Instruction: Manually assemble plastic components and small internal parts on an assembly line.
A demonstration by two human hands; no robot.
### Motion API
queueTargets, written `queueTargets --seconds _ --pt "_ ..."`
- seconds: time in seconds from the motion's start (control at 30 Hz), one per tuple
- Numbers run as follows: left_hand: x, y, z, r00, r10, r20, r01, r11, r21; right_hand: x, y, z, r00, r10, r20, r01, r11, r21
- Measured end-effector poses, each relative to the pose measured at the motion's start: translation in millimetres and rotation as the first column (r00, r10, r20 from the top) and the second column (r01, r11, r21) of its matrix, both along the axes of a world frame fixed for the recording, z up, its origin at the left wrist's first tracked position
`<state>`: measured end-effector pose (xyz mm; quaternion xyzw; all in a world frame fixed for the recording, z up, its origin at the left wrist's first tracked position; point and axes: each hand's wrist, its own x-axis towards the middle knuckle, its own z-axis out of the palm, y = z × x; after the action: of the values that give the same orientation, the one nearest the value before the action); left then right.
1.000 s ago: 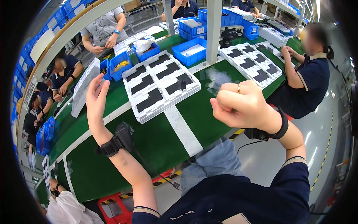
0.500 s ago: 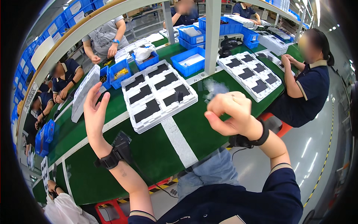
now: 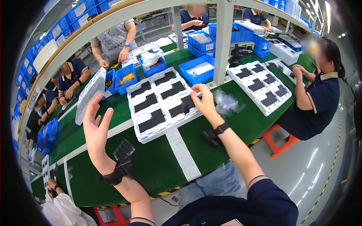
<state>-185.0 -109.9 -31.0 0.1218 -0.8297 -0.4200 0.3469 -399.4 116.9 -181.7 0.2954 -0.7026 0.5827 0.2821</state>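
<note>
My left hand (image 3: 96, 139) is raised over the green table with fingers stretched and thumb apart, holding nothing. Just beyond its fingertips, a white tray (image 3: 90, 96) stands tilted on edge by the blue bins; I cannot tell whether they touch. In front of me lies a stack of white trays (image 3: 151, 135), the top one bearing several black stepped-shape pieces (image 3: 152, 119). At the right rim of this stack is my right hand (image 3: 205, 103), thumb and fingers bent together in a pinch. Whatever is between those fingertips, if anything, is too small to make out.
A clear crumpled plastic wrap (image 3: 226, 103) lies right of the stack. Blue bins (image 3: 126, 78) stand behind it, one with yellow parts. A metal post (image 3: 223, 45) rises beyond. Another filled white tray (image 3: 260, 84) is at right, near a seated co-worker (image 3: 320, 94).
My right hand has moved left and away from me, from a closed fist above the table's near side to the tray stack's right rim. My left hand stays open, nearly in place.
</note>
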Motion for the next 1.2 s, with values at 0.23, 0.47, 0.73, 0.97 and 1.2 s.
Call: queueTargets --seconds 0.23,0.47,0.73,0.97,1.2 --pt "-8.0 5.3 -5.5 0.999 0.046 -0.018 -0.046 0.998 -0.036 5.9 -6.2 -2.4 0.996 0.037 0.083 -0.042 0.997 0.059" --pt "-7.9 7.2 -3.0 0.999 0.03 0.012 -0.029 0.998 -0.053 3.2 -6.5 -13.5 0.994 0.026 0.104 -0.041 0.989 0.145" --pt "-4.1 8.8 -0.6 0.998 0.038 -0.041 -0.04 0.998 -0.05 5.7 -10.6 -18.2 0.996 0.011 0.093 -0.028 0.982 0.187" --pt "-1.6 18.1 2.3 0.998 0.057 -0.011 -0.058 0.997 -0.055 6.3 -11.8 -24.4 0.994 0.065 0.092 -0.083 0.974 0.211" --pt "3.9 12.2 3.7 1.0 0.013 -0.022 -0.015 0.997 -0.08 6.2 -13.1 -22.1 0.995 0.049 0.083 -0.068 0.969 0.238"
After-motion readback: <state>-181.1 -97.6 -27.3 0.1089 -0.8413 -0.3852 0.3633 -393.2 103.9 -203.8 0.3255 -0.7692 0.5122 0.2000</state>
